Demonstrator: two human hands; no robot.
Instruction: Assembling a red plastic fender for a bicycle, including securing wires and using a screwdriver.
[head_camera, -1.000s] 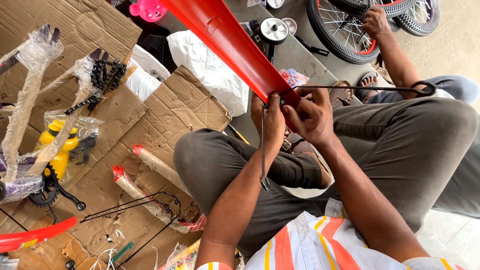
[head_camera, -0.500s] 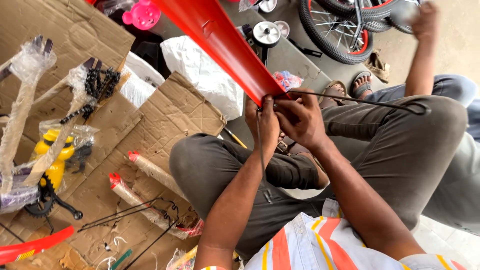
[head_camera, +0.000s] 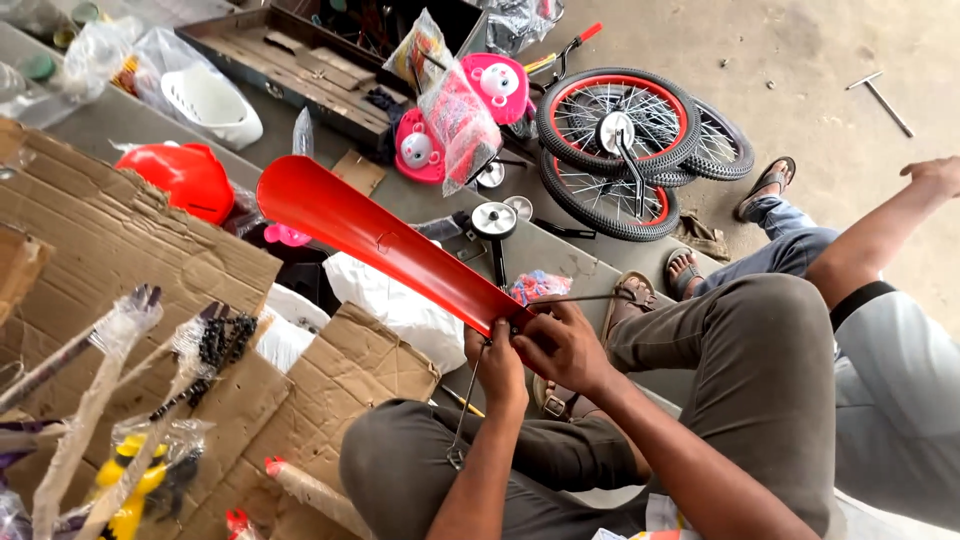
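A long red curved mudguard (head_camera: 380, 238) stretches from the upper left down to my hands over my lap. My left hand (head_camera: 497, 366) pinches its near end together with a thin metal stay rod (head_camera: 462, 420) that hangs down over my left knee. My right hand (head_camera: 562, 345) grips the same end from the right, fingers closed on the mudguard edge and a second thin rod (head_camera: 580, 298) that runs off to the right.
Flattened cardboard (head_camera: 150, 260) with plastic-wrapped parts lies at left. Small spoked wheels with red rims (head_camera: 625, 130), pink parts (head_camera: 495, 85), a red plastic piece (head_camera: 188, 178), a white basket (head_camera: 210, 100) and a tool tray (head_camera: 290, 55) lie ahead. Another person's leg and arm (head_camera: 890, 230) are at right.
My head has tilted up, so more of the floor and the wheels show. The mudguard's far end has swung left. Both hands stay on its near end.
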